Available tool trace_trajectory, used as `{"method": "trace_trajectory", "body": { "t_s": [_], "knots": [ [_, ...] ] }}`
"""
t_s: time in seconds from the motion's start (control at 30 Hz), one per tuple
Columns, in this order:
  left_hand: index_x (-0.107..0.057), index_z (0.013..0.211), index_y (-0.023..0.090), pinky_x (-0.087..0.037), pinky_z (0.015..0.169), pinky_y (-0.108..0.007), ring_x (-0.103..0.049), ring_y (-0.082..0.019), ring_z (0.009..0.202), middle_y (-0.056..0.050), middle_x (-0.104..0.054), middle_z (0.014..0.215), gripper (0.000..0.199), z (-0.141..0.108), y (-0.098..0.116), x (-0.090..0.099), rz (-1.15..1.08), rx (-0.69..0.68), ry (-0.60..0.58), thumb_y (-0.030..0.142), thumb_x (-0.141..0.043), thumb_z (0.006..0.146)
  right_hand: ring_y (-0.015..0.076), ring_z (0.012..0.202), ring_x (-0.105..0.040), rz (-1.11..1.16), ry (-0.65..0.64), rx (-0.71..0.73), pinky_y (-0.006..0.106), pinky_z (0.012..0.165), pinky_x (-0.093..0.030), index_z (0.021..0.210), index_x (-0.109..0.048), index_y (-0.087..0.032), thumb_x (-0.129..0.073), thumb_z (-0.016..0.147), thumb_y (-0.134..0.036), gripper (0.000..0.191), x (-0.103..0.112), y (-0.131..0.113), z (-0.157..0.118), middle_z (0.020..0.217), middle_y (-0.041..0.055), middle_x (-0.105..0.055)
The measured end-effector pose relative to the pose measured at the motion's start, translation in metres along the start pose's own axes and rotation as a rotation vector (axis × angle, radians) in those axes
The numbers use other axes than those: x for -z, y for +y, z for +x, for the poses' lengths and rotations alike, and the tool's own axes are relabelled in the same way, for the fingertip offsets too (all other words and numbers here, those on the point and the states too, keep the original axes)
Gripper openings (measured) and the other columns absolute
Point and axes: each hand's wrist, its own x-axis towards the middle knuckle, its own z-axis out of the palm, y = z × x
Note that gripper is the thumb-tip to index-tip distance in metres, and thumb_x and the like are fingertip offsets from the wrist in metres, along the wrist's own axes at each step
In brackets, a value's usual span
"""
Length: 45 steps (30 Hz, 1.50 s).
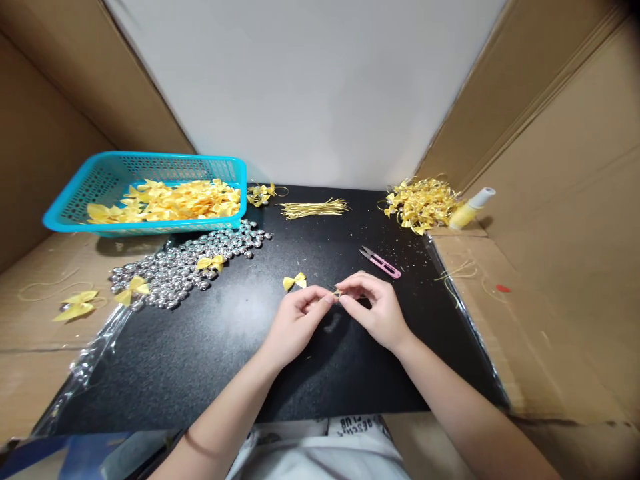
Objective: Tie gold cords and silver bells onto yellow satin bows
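Note:
Above the middle of the black tabletop, my left hand [300, 320] and my right hand [376, 308] meet fingertip to fingertip. Both are closed in a pinch on a thin gold cord [337, 293], mostly hidden by the fingers. A yellow ribbon bow [295, 281] lies just beyond my left hand, apart from it. Pink thread snips [381, 263] rest beyond my right hand, blades pointing away to the left.
A blue basket [70, 200] of yellow bows stands back left. Silver beads [170, 267] spread before it, with a few bows among them. Cut gold cords [315, 209] lie at the back. A pile of finished-looking bows [420, 203] and a white-capped bottle [470, 209] sit back right.

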Motion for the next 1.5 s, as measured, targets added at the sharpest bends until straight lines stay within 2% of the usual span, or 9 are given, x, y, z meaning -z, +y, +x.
{"method": "trace_trajectory", "body": {
  "t_s": [0.17, 0.47, 0.7, 0.9, 1.03, 1.2, 1.3, 1.4, 1.5],
  "knots": [
    [-0.068, 0.078, 0.013, -0.027, 0.051, -0.021, -0.035, -0.009, 0.056, 0.002, -0.046, 0.06, 0.034, -0.002, 0.0, 0.001, 0.015, -0.009, -0.018, 0.045, -0.058, 0.084, 0.0148, 0.068, -0.064, -0.141, 0.021, 0.154, 0.027, 0.062, -0.051, 0.079, -0.072, -0.019, -0.067, 0.081, -0.016, 0.007, -0.002, -0.002, -0.001, 0.075, 0.0038, -0.072],
    [-0.071, 0.08, 0.01, -0.019, 0.047, -0.022, -0.023, -0.008, 0.05, 0.006, -0.03, 0.053, 0.038, -0.004, -0.001, 0.001, 0.043, -0.013, -0.012, 0.046, -0.059, 0.083, 0.0155, 0.071, -0.067, -0.157, -0.002, 0.191, 0.028, 0.066, -0.055, 0.079, -0.073, -0.019, -0.066, 0.085, -0.016, 0.01, -0.002, 0.001, 0.0, 0.076, 0.0045, -0.072],
    [-0.077, 0.083, 0.01, -0.017, 0.049, -0.022, -0.022, -0.008, 0.052, 0.005, -0.033, 0.052, 0.037, -0.005, -0.005, 0.004, 0.038, 0.032, 0.001, 0.045, -0.064, 0.08, 0.016, 0.075, -0.068, -0.146, -0.075, 0.204, 0.029, 0.07, -0.056, 0.083, -0.075, -0.021, -0.065, 0.087, -0.017, 0.012, 0.002, 0.001, 0.002, 0.081, 0.004, -0.073],
    [-0.08, 0.082, 0.014, -0.022, 0.052, -0.023, -0.029, -0.009, 0.055, 0.001, -0.047, 0.055, 0.033, -0.005, -0.005, 0.005, 0.003, 0.057, -0.01, 0.044, -0.068, 0.077, 0.016, 0.075, -0.068, -0.132, -0.103, 0.218, 0.03, 0.072, -0.056, 0.083, -0.075, -0.02, -0.064, 0.087, -0.017, 0.012, 0.006, 0.002, 0.003, 0.08, 0.0044, -0.073],
    [-0.081, 0.081, 0.015, -0.023, 0.052, -0.023, -0.03, -0.009, 0.055, 0.001, -0.049, 0.054, 0.03, -0.005, -0.005, 0.005, -0.009, 0.065, -0.018, 0.043, -0.07, 0.076, 0.0164, 0.075, -0.068, -0.139, -0.112, 0.211, 0.03, 0.072, -0.055, 0.083, -0.075, -0.021, -0.064, 0.088, -0.02, 0.013, 0.006, 0.001, 0.003, 0.08, 0.0043, -0.073],
    [-0.081, 0.082, 0.015, -0.021, 0.05, -0.023, -0.029, -0.008, 0.052, 0.002, -0.049, 0.05, 0.03, -0.005, -0.006, 0.006, 0.009, 0.058, 0.002, 0.043, -0.07, 0.076, 0.0175, 0.078, -0.069, -0.116, -0.131, 0.157, 0.032, 0.075, -0.056, 0.083, -0.074, -0.021, -0.062, 0.089, -0.023, 0.013, 0.005, 0.0, 0.003, 0.082, 0.0053, -0.074],
    [-0.081, 0.083, 0.015, -0.023, 0.049, -0.022, -0.032, -0.008, 0.051, 0.0, -0.055, 0.052, 0.031, -0.005, -0.006, 0.006, 0.008, 0.04, 0.018, 0.043, -0.07, 0.076, 0.0168, 0.077, -0.068, -0.101, -0.15, 0.112, 0.031, 0.073, -0.056, 0.09, -0.074, -0.021, -0.065, 0.087, -0.026, 0.011, 0.006, 0.001, 0.002, 0.085, 0.0054, -0.074],
    [-0.081, 0.081, 0.014, -0.026, 0.049, -0.022, -0.037, -0.009, 0.051, -0.002, -0.061, 0.056, 0.033, -0.005, -0.005, 0.007, -0.004, 0.02, 0.021, 0.045, -0.071, 0.076, 0.0149, 0.072, -0.066, -0.102, -0.178, 0.079, 0.03, 0.071, -0.055, 0.102, -0.072, -0.021, -0.072, 0.079, -0.025, 0.023, 0.008, 0.002, 0.002, 0.086, 0.0036, -0.073],
    [-0.081, 0.08, 0.014, -0.024, 0.047, -0.023, -0.035, -0.009, 0.049, -0.001, -0.057, 0.051, 0.033, -0.006, -0.004, 0.007, -0.018, 0.015, 0.013, 0.045, -0.071, 0.076, 0.0152, 0.072, -0.067, -0.097, -0.21, 0.065, 0.03, 0.072, -0.055, 0.099, -0.072, -0.021, -0.073, 0.079, -0.023, 0.02, 0.009, 0.001, 0.003, 0.085, 0.0038, -0.074]
  ]
}}
